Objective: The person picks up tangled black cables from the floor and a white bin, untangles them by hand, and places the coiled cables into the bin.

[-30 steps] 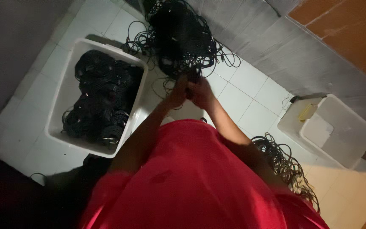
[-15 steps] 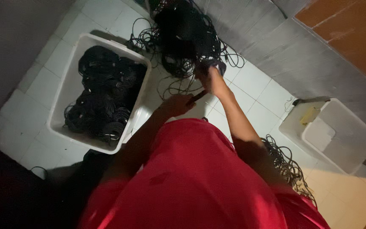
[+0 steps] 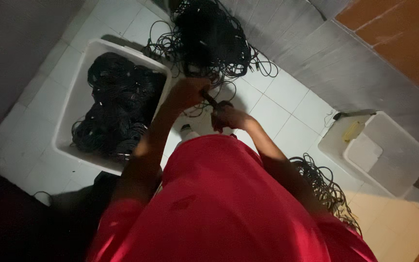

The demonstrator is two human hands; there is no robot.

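Observation:
My left hand (image 3: 186, 92) and my right hand (image 3: 229, 116) are close together above the white tiled floor, each closed on a black cable (image 3: 211, 100) that runs between them. The cable leads up toward a big tangled heap of black cables (image 3: 209, 36) on the floor just beyond my hands. To the left stands a white bin (image 3: 73, 104) filled with coiled black cables (image 3: 117, 111). My red shirt (image 3: 229, 204) fills the lower part of the view.
A white empty tub (image 3: 389, 155) with a yellow item (image 3: 352, 131) at its edge stands at the right. Another loose bunch of black cables (image 3: 323, 182) lies beside my right arm. A grey wall (image 3: 316, 48) runs behind the heap.
My right hand has drawn back from the heap toward my body. My left hand has risen toward the heap, so the two hands sit close together again on the cable.

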